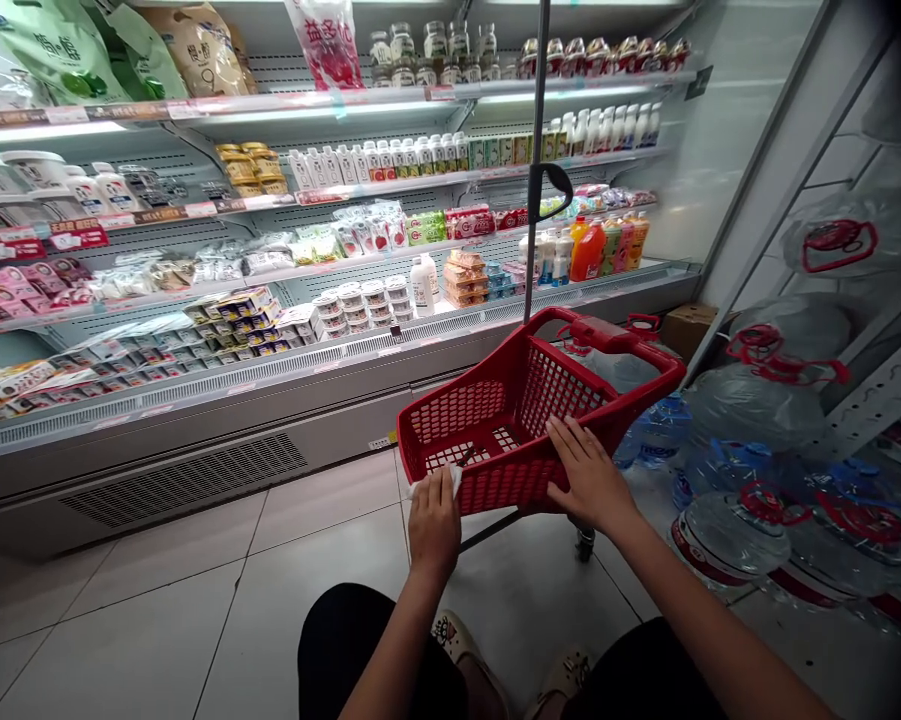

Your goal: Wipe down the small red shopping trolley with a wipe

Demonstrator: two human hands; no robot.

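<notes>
A red plastic shopping cart (495,488) stands in front of me, its lattice basket holding no goods that I can see. My left hand (433,520) is at the cart's near left rim, fingers closed over a white wipe (456,478) pressed against the edge. Whether the wipe is paper or cloth I cannot tell. On the near side, further right, my right hand (586,470) lies against the rim with its fingers stretched out and the thumb apart. The cart's handle (604,335) rises above that hand, at the back right.
A refrigerated display case (330,425) with stocked shelves runs behind the cart. Its door handle (555,190) sits on a vertical frame. Large water bottles (731,535) crowd the right side, near a cardboard box (686,335). Pale floor tiles (315,545) lie below, and my knees are close.
</notes>
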